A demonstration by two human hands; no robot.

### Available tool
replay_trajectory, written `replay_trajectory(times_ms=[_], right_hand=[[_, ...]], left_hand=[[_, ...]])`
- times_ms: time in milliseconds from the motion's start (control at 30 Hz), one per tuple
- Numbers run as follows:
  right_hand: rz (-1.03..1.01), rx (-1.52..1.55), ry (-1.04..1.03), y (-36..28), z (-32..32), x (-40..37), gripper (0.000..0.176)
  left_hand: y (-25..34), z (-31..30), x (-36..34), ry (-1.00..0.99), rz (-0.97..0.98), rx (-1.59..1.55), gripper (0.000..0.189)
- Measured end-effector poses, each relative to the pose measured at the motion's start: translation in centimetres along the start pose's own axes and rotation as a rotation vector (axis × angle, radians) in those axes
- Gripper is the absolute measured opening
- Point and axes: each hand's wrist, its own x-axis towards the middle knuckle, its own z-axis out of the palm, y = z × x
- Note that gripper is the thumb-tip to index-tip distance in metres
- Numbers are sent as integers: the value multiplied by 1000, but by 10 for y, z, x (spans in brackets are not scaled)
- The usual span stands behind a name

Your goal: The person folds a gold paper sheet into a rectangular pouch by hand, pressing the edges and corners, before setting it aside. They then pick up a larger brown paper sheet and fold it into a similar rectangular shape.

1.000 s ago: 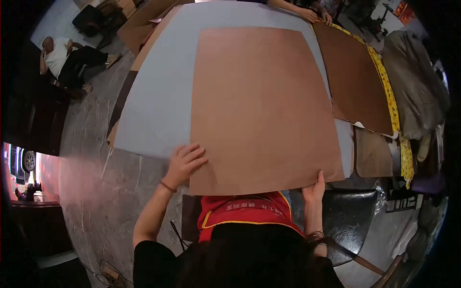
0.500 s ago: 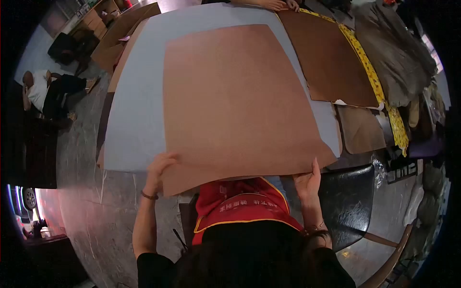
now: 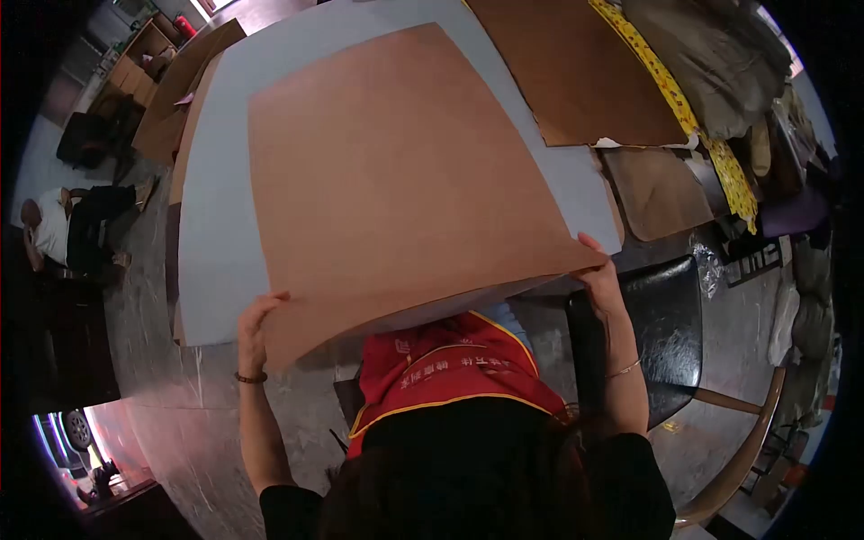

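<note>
A large brown sheet (image 3: 396, 171), thin and flexible, lies over a pale grey-blue table covering (image 3: 211, 234). Its near edge hangs past the table and is lifted, bowing between my hands. My left hand (image 3: 257, 326) grips the near left corner, thumb and fingers closed on the sheet. At the near right corner my right hand (image 3: 601, 277) pinches the sheet, with the edge raised off the covering. Some of the fingers of both hands are hidden by the sheet.
A dark brown board (image 3: 576, 76) lies at the right, beside a yellow patterned strip (image 3: 670, 85) and grey cloth (image 3: 720, 63). A black chair (image 3: 661, 333) stands close to my right arm. A seated person (image 3: 63, 225) is at the left, near a cardboard box (image 3: 180, 99).
My right hand has moved up and outward and now pinches the near right corner, raising it. My left hand has shifted left with its corner. The view has turned slightly.
</note>
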Motion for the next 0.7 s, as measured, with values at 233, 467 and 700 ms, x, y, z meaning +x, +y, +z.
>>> replay_trajectory(times_ms=[233,467,700], right_hand=[[-400,-306,-146,-17,-13,13,22],[-444,-260,-453,-70,-32,-26,14],[-378,-175,-263,-106,-18,-61,29]], left_hand=[[9,-10,-9,17,-19,155,21],[30,-18,-31,47,-18,67,20],[50,-31,-67,110,-286,157,16]])
